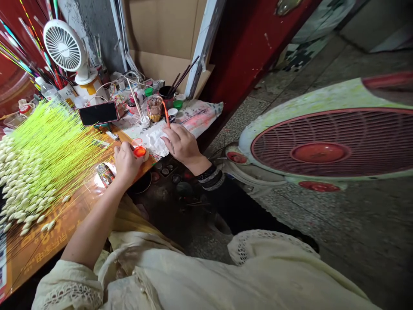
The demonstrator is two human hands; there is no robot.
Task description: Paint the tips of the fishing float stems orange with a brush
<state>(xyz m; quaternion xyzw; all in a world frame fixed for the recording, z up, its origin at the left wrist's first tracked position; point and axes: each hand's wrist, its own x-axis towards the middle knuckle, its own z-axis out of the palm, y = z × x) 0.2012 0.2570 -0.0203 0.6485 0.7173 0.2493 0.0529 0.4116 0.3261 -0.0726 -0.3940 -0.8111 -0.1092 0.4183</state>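
My left hand (124, 161) is closed around the side of a small pot of orange paint (140, 151) at the table's front edge. Between the fingers of my right hand (183, 144) is a thin orange paintbrush (166, 114), held nearly upright; I cannot make out its bristles. Beside that hand lies a crumpled white tissue (157, 143). A paint-stained cylinder (105, 174) rests just left of my left wrist. Many thin yellow-green stems (61, 137) with pale bud-shaped ends (26, 185) cover the table's left side.
A phone (98, 113) leans behind the stems, near a small white fan (63, 46). Paint jars (155, 108) and a black cup (167, 91) of brushes crowd the back. On the floor at right stands a large fan (319, 150). A red door edge (245, 47) rises beyond the table.
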